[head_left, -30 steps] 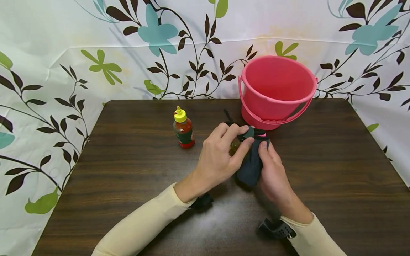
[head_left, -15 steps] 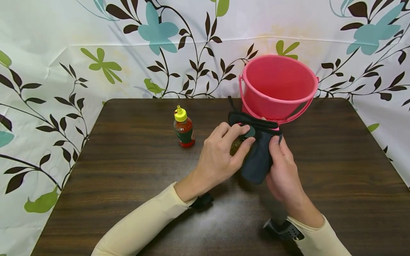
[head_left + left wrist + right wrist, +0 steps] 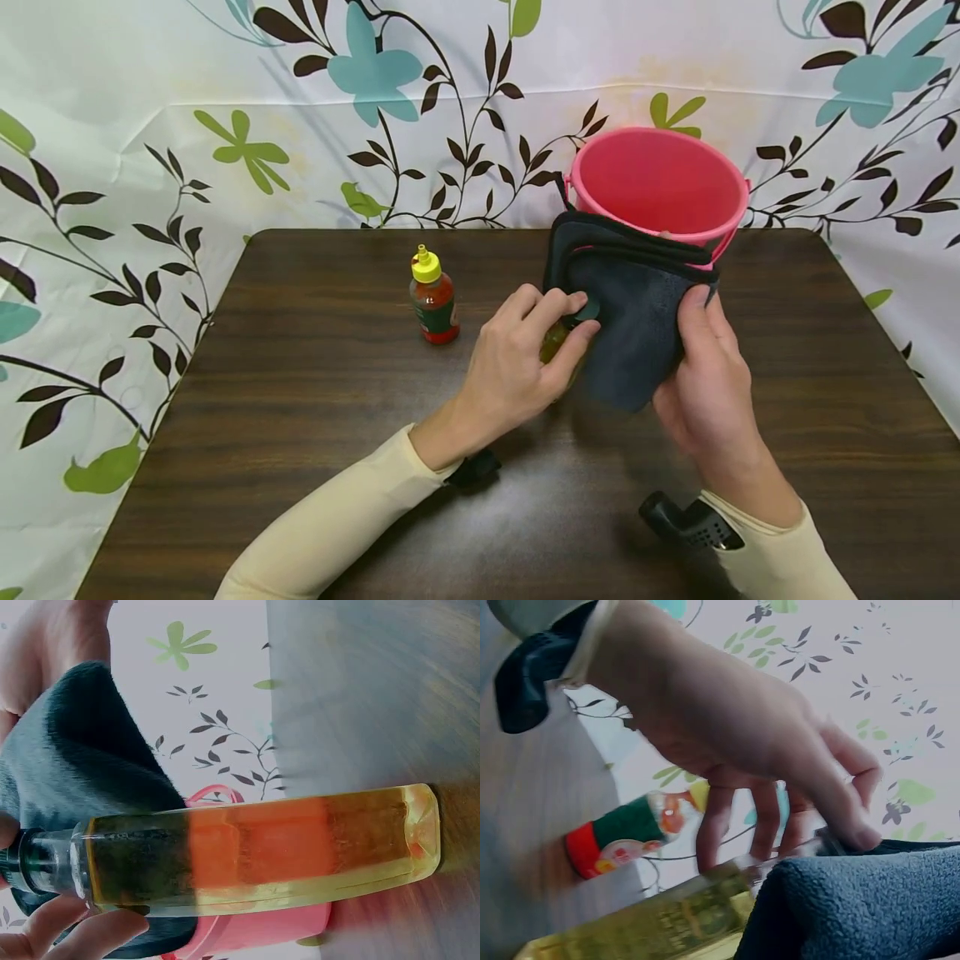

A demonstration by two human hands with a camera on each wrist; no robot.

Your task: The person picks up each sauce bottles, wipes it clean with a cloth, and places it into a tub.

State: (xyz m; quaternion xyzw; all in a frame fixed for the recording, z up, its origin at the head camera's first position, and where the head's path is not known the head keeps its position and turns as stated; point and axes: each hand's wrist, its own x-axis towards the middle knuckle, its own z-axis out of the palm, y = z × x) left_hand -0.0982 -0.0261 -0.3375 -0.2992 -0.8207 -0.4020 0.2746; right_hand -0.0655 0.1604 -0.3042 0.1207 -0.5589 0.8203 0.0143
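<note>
My left hand (image 3: 517, 358) pinches the dark green cap (image 3: 587, 310) of a clear glass oil bottle (image 3: 262, 847) between thumb and fingers. Yellow oil shows through the glass, and its base meets the table in the left wrist view. My hand and the cloth hide most of it from the head view. A dark blue-grey fuzzy cloth (image 3: 630, 333) with black edging and a loop hangs from my right hand (image 3: 712, 383), which grips its right side. The cloth hangs directly behind and beside the bottle's neck; whether they touch I cannot tell.
A red sauce bottle (image 3: 437, 308) with a yellow nozzle cap stands left of my hands. At the back right is a pink bucket (image 3: 637, 179), its lower front covered by the cloth. A patterned sheet (image 3: 300, 167) hangs behind the brown table (image 3: 315, 367).
My right hand has moved right and upward, spreading the cloth wider and raising it in front of the bucket. My left hand has stayed on the bottle's cap.
</note>
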